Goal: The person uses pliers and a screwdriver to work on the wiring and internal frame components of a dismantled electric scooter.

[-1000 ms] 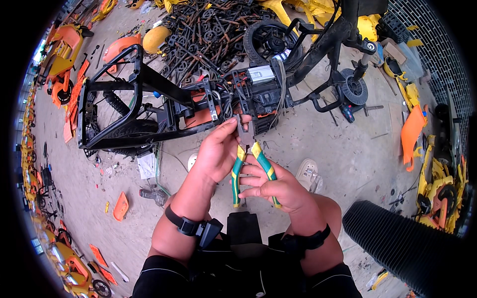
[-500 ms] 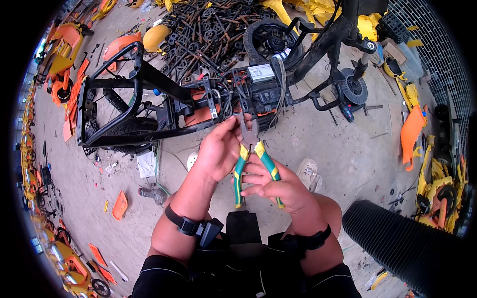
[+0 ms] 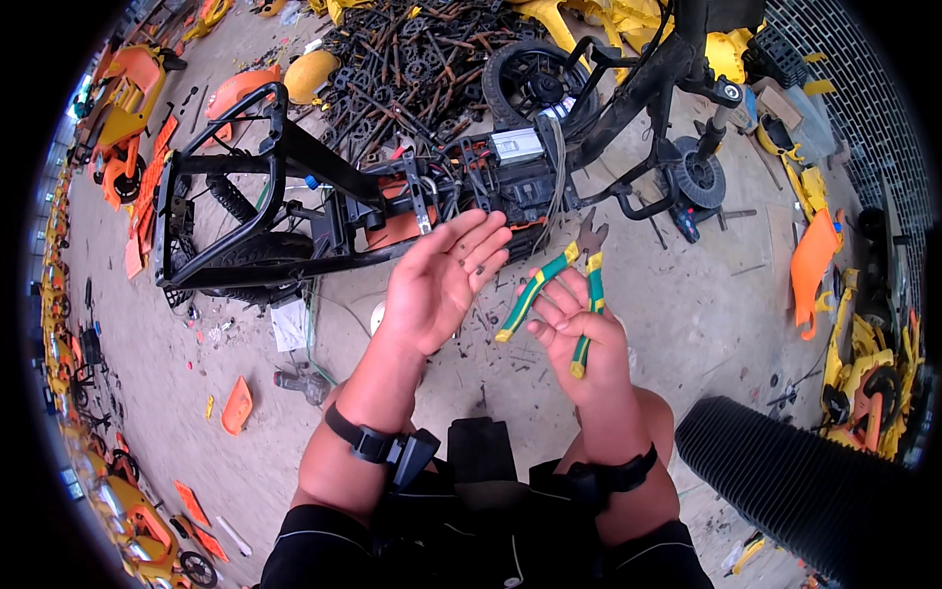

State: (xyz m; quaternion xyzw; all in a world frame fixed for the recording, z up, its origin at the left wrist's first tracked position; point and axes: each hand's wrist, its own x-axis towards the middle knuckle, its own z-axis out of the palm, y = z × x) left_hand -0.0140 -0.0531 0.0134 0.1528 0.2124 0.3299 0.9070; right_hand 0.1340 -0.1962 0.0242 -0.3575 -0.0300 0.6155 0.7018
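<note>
In my right hand [image 3: 601, 353] is a pair of pliers [image 3: 538, 293] with green and yellow handles. Its handles are spread and the metal jaws point away from me, beside the black vehicle frame. My left hand [image 3: 432, 290] is held palm up with the fingers stretched out. One or two tiny dark bits show at its fingers, too small to name. Just beyond both hands lies the stripped black frame [image 3: 329, 169], with a silver box [image 3: 516, 145] and loose grey cables [image 3: 557, 182] on it.
A heap of rusty metal parts [image 3: 402, 74] lies behind the frame, near a wheel [image 3: 540, 83]. At the right are a ribbed black object [image 3: 775, 481] and an orange panel [image 3: 816, 270]. A cordless tool [image 3: 302, 383] and an orange piece [image 3: 236, 405] rest on the floor at left.
My right hand has carried the pliers rightward, away from my left hand and the frame's middle. The left hand's fingers, earlier close to the pliers' jaws, are now spread palm up.
</note>
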